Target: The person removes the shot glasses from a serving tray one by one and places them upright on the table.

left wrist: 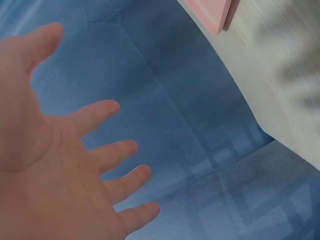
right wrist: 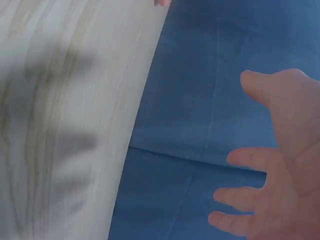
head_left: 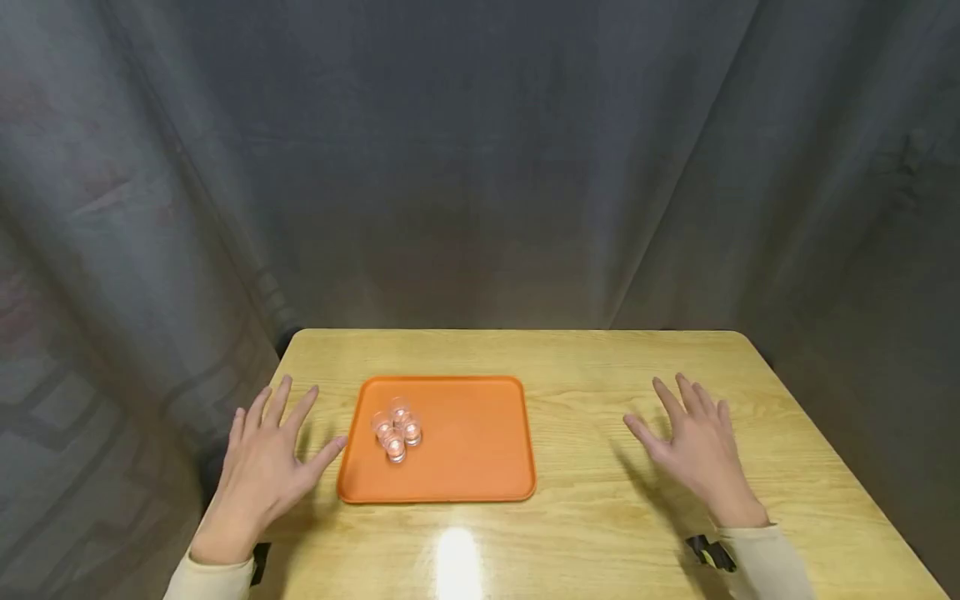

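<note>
An orange rectangular tray (head_left: 472, 442) lies on the table, left of the middle. Several small clear glasses (head_left: 395, 448) stand close together on its left part; the head view is too coarse to tell whether they contain anything. My left hand (head_left: 262, 462) is held above the table beside the tray's left edge, fingers spread and nothing in them. Over the table's right part hovers my right hand (head_left: 697, 446), also spread and holding nothing, well apart from the tray. The left wrist view catches the left palm (left wrist: 60, 165) and a corner of the tray (left wrist: 215, 12); in the right wrist view the right palm (right wrist: 295, 170) shows.
The light wooden table (head_left: 585, 533) has rounded far corners, and a bright reflection lies near its front. Dark grey-blue curtains (head_left: 480, 167) hang behind it and on both sides. A black strap (head_left: 711, 552) sits at the right wrist.
</note>
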